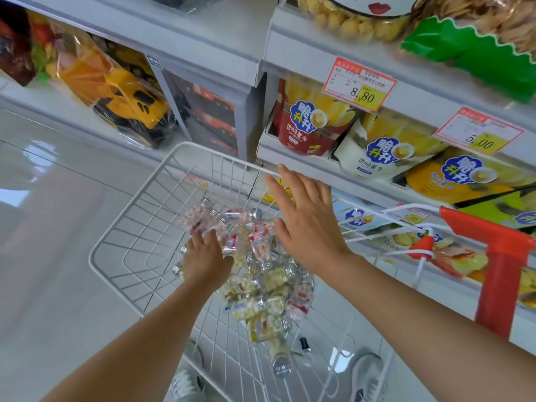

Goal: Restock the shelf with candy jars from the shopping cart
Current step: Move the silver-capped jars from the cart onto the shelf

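Head view: your left hand reaches down into the shopping cart, fingers curled round a blurred pink candy jar just above the heap of candy jars on the cart's floor. Your right hand hovers over the cart's far rim beside the shelf, fingers straight and spread, holding nothing.

Bright, even light; wide-angle, motion-blurred.

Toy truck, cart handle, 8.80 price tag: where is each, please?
toy truck point(130, 103): head view, yellow cab
cart handle point(503, 242): head view, red corner
8.80 price tag point(359, 84): head view, its middle
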`<state>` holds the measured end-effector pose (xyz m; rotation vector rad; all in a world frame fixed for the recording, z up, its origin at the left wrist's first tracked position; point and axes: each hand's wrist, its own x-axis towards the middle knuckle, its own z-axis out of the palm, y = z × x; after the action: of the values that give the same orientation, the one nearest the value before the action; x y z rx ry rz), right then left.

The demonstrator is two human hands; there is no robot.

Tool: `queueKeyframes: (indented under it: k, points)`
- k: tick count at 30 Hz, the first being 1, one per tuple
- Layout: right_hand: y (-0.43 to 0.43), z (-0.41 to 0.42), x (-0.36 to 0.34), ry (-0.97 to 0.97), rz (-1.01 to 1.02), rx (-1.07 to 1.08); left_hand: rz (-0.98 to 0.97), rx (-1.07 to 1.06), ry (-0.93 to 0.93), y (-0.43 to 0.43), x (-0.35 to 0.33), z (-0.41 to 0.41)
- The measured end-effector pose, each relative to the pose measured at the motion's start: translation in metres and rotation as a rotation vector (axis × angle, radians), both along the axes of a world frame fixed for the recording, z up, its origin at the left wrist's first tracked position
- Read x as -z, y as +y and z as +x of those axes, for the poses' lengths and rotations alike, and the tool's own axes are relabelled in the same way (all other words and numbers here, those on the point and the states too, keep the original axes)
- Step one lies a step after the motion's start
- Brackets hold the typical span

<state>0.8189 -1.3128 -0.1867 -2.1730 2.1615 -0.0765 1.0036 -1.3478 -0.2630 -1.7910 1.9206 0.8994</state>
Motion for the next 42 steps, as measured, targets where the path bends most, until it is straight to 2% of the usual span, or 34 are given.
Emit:
queueKeyframes:
  k: [7, 11, 14, 17, 21, 23, 28, 31, 34, 38, 42]
  points:
    - [0.0, 0.003, 0.009, 0.062, -0.003, 0.032, -0.051, -0.036, -0.044, -0.006, 0.014, 0.008]
    - [0.001, 0.002, 0.014, 0.07, -0.014, 0.01, -0.125, -0.182, 0.094, -0.011, 0.021, 0.004]
    - [0.002, 0.001, 0.016, 0.069, -0.035, 0.006, -0.199, -0.198, 0.107, -0.012, 0.025, 0.004]
    - [0.002, 0.001, 0.018, 0.053, -0.042, 0.009, -0.158, -0.23, 0.086, -0.014, 0.029, 0.005]
    - [0.002, -0.001, 0.018, 0.038, -0.026, 0.006, -0.01, -0.295, 0.054, -0.017, 0.031, 0.004]
    - [0.002, -0.001, 0.016, 0.02, -0.011, -0.002, 0.037, -0.339, 0.132, -0.018, 0.028, 0.004]
    - [0.005, -0.003, 0.007, -0.08, -0.038, -0.008, 0.173, -0.551, 0.486, -0.017, 0.008, 0.008]
    - [0.013, 0.0, 0.004, -0.136, -0.053, -0.167, 0.247, -0.694, 0.663, -0.018, -0.009, 0.013]
    - [0.018, 0.009, 0.013, -0.231, 0.105, -0.286, 0.249, -0.766, 0.757, -0.02, -0.02, 0.017]
    - [0.01, 0.022, 0.044, -0.304, 0.539, -0.019, 0.218, -0.793, 0.793, -0.022, -0.018, 0.021]
    - [0.007, 0.032, 0.088, -0.308, 0.772, 0.092, 0.175, -0.74, 0.754, -0.024, -0.007, 0.023]
